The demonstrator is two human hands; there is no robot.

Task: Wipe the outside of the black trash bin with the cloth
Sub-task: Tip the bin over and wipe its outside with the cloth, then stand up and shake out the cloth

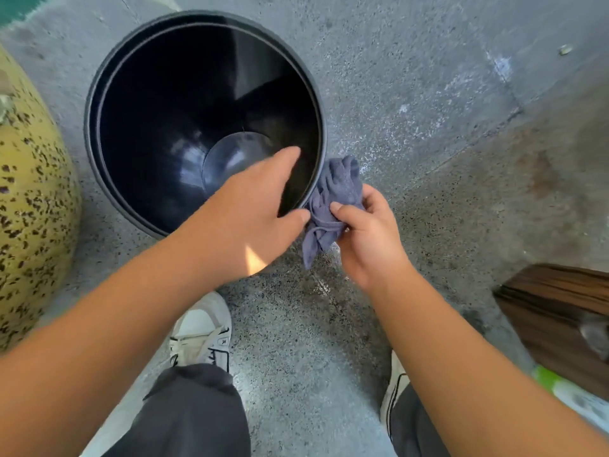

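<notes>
The black trash bin (pixel 204 123) stands upright on the speckled concrete floor (pixel 412 103), its open mouth facing the camera and its inside showing nothing but the glossy bottom. The left hand (pixel 253 206) reaches over the near right part of the rim, fingers (pixel 286 156) stretched fairly straight across the opening and the thumb lying by the outer edge; it seems placed there to steady the bin so it does not slide or tip while the side is rubbed. Whether those fingers actually press on the rim or hover just above it cannot be told from this angle. The right hand (pixel 365 232) grips the grey-blue cloth (pixel 333 199), bunched into a wad, with its fingers curled around the fabric and the thumb pinching on top. The wad touches the bin's outer wall just below the rim on the near right side, and a loose tail hangs down toward the floor. Bunching the cloth probably gives a firm pad to push against the curved plastic. The wiping looks to be in hand at this one patch; the far and left sides of the outside are hidden, so how much is done cannot be judged. A yellow speckled rounded object (pixel 29 192) sits just beside the bin on the left, which may hamper reaching round that side
</notes>
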